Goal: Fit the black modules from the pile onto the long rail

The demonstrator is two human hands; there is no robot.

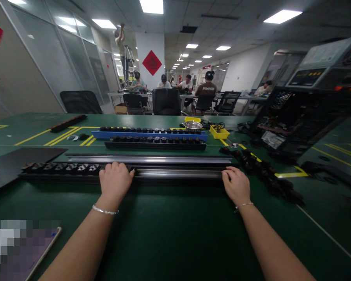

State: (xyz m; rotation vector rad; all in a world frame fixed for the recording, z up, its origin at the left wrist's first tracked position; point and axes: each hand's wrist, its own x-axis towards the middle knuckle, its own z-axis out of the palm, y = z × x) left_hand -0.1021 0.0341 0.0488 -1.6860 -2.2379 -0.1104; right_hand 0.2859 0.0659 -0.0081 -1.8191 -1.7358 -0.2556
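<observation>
A long black metal rail [178,174] lies across the green table in front of me. Its left part carries a row of black modules with shiny faces [71,168]. My left hand [115,180] is closed over the rail at the right end of that row, its fingertips hidden behind the hand. At the rail's right end my right hand [236,183] grips with thumb and fingers close together. Just behind lies a second, silvery rail [152,159], which neither hand visibly holds.
Farther back, a blue rail [105,135] and a black rail [155,146] bear similar modules. Dark linked parts [266,175] and an opened computer case [283,117] stand right. Yellow trays [219,132] hold small parts. A pixelated tablet-like object [26,249] lies front left; people sit beyond.
</observation>
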